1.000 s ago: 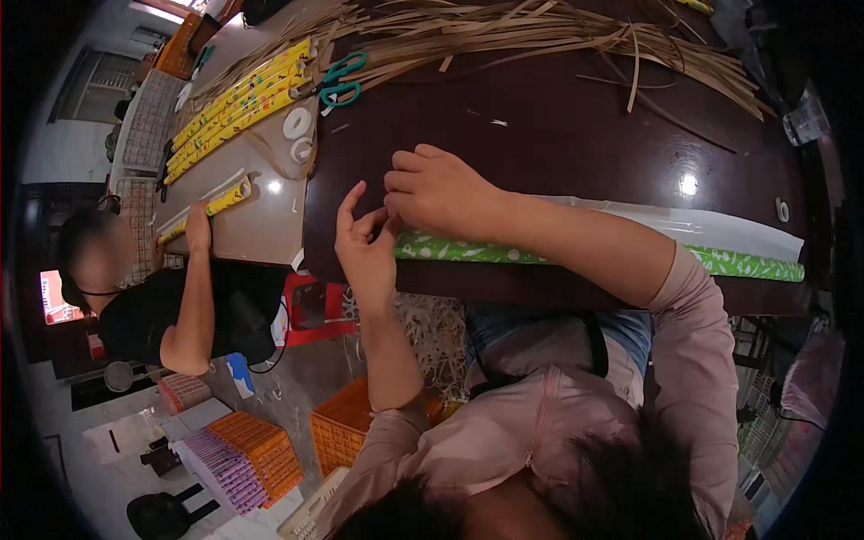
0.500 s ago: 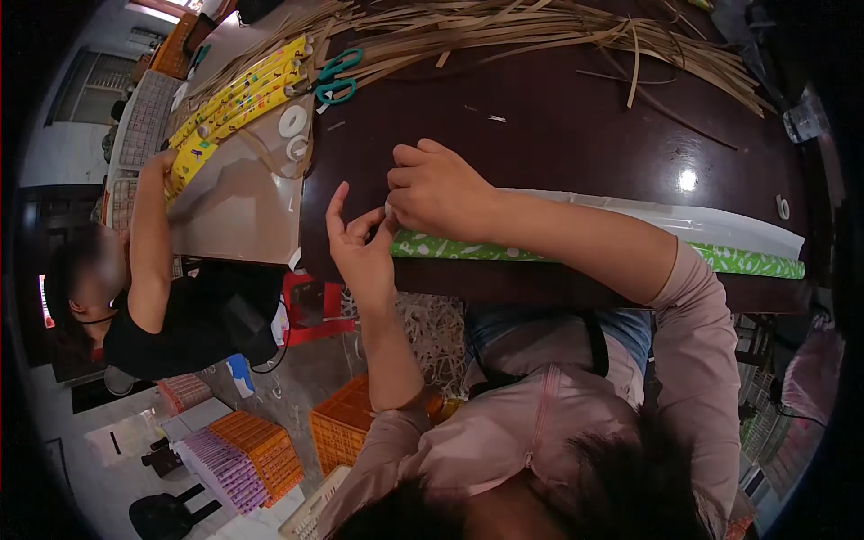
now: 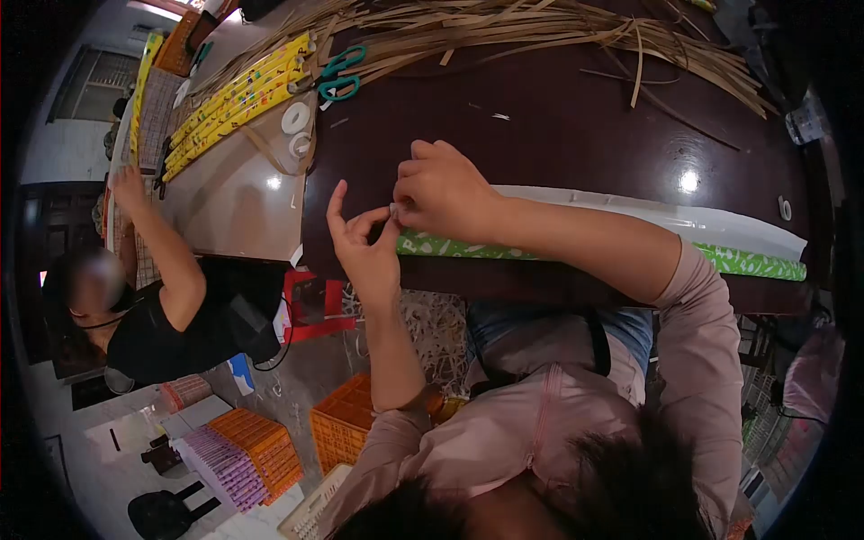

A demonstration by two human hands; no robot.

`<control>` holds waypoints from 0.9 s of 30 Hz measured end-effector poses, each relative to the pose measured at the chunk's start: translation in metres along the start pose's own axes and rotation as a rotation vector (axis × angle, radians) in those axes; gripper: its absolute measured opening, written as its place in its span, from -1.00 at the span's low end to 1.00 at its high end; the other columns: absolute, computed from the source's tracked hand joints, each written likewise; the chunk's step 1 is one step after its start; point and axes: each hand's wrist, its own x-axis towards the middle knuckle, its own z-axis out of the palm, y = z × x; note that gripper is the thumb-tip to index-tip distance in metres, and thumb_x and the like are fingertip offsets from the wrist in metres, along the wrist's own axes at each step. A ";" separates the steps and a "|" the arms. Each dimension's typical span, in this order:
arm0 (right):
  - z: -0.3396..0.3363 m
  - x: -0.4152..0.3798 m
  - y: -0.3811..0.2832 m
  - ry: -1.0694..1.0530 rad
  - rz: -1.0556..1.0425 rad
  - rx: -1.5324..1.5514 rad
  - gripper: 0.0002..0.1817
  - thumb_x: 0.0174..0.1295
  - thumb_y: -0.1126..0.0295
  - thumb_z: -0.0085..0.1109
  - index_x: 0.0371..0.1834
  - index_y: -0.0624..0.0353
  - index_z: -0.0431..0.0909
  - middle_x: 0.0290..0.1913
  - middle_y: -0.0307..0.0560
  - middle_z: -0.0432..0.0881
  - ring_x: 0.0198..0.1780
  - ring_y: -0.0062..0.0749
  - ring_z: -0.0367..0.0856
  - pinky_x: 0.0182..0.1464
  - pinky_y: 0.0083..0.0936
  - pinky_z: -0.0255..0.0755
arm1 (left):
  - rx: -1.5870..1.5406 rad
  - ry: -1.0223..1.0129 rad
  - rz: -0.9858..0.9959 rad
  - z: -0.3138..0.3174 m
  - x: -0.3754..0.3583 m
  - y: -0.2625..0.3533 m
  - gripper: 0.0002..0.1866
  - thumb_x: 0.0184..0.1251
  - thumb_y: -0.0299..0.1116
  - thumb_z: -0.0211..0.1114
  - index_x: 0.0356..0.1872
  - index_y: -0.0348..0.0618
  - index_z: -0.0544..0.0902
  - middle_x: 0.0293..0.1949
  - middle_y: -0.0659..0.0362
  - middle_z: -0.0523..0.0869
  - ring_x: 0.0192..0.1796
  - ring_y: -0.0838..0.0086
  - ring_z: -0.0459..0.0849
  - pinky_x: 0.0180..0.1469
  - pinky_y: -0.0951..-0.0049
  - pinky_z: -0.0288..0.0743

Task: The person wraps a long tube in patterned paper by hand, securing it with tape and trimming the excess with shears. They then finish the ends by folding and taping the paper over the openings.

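Note:
My left hand (image 3: pixel 367 252) is at the left end of a green patterned wrapping sheet (image 3: pixel 468 247). Its thumb and index finger pinch together while another finger points up. Just above and to the right, my right hand (image 3: pixel 443 184) is closed, its fingertips meeting the left ones at a tiny pale bit (image 3: pixel 394 211) too small to name. The sheet, with its white side (image 3: pixel 720 220) showing behind the green strip, lies along the table's near edge, partly under my right forearm.
Brown strips (image 3: pixel 504 36) lie across the back of the dark table (image 3: pixel 558 117). Teal scissors (image 3: pixel 342 74), tape rolls (image 3: pixel 295 117) and yellow patterned rolls (image 3: pixel 238 103) are at left. A co-worker (image 3: pixel 180 279) there holds a yellow strip (image 3: pixel 142 99). Orange crate (image 3: pixel 346 418) below.
The co-worker's hand has moved left and away from the yellow rolls, with a long yellow strip now upright in it. My hands have barely shifted, still fingertip to fingertip.

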 end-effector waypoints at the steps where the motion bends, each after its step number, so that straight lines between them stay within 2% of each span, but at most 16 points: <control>1: -0.001 0.000 0.000 -0.052 0.095 0.082 -0.88 -0.06 0.30 0.37 -0.56 0.08 0.69 -0.46 -0.28 0.59 -0.24 -0.37 0.44 -0.15 -0.41 0.32 | 0.000 0.000 0.000 0.000 0.000 0.000 -0.19 0.14 -0.73 0.32 0.45 -0.12 0.21 -0.32 0.20 0.73 -0.13 0.60 0.63 0.16 0.48 0.38; 5: -0.001 0.001 0.004 -0.086 0.162 0.193 -0.86 -0.06 0.29 0.39 -0.51 0.09 0.72 -0.43 -0.28 0.62 -0.24 -0.35 0.46 -0.12 -0.39 0.33 | 0.027 -0.007 0.011 0.001 -0.001 0.002 -0.19 0.15 -0.72 0.32 0.45 -0.13 0.20 -0.30 0.20 0.75 -0.12 0.61 0.63 0.20 0.46 0.34; 7: -0.005 0.003 0.005 -0.169 0.232 0.263 -0.78 0.00 0.21 0.35 -0.46 0.14 0.76 -0.38 -0.18 0.68 -0.13 -0.29 0.51 0.00 -0.33 0.36 | 0.033 -0.012 0.009 0.001 -0.002 0.003 -0.19 0.15 -0.71 0.32 0.45 -0.14 0.20 -0.30 0.19 0.75 -0.11 0.61 0.63 0.21 0.46 0.34; 14: -0.006 0.005 0.005 -0.178 0.206 0.248 -0.80 0.01 0.24 0.35 -0.44 0.15 0.77 -0.37 -0.14 0.69 -0.13 -0.26 0.53 0.01 -0.31 0.38 | 0.093 -0.021 0.035 0.001 -0.002 0.004 -0.22 0.18 -0.70 0.29 0.45 -0.16 0.21 -0.29 0.22 0.76 -0.11 0.61 0.62 0.24 0.45 0.29; 17: 0.001 0.004 0.010 -0.138 0.215 0.287 -0.84 0.02 0.27 0.35 -0.45 0.12 0.73 -0.40 -0.23 0.65 -0.20 -0.29 0.50 -0.09 -0.33 0.39 | 0.101 -0.030 0.034 0.001 -0.002 0.004 -0.22 0.18 -0.71 0.27 0.46 -0.16 0.22 -0.29 0.25 0.76 -0.11 0.62 0.61 0.24 0.46 0.29; 19: 0.002 0.005 0.011 -0.170 0.378 0.502 -0.83 0.00 0.28 0.35 -0.43 0.14 0.73 -0.39 -0.19 0.66 -0.19 -0.26 0.52 -0.06 -0.33 0.42 | 0.060 -0.035 0.024 0.001 -0.002 0.003 -0.22 0.17 -0.72 0.26 0.46 -0.16 0.23 -0.30 0.26 0.75 -0.10 0.62 0.60 0.25 0.46 0.28; 27: 0.000 0.008 0.013 -0.184 0.310 0.454 -0.82 0.00 0.28 0.32 -0.43 0.15 0.72 -0.37 -0.16 0.69 -0.19 -0.25 0.55 -0.06 -0.35 0.44 | 0.081 -0.020 0.040 0.003 -0.004 0.006 -0.21 0.17 -0.74 0.26 0.47 -0.15 0.24 -0.34 0.28 0.72 -0.19 0.67 0.60 0.13 0.58 0.36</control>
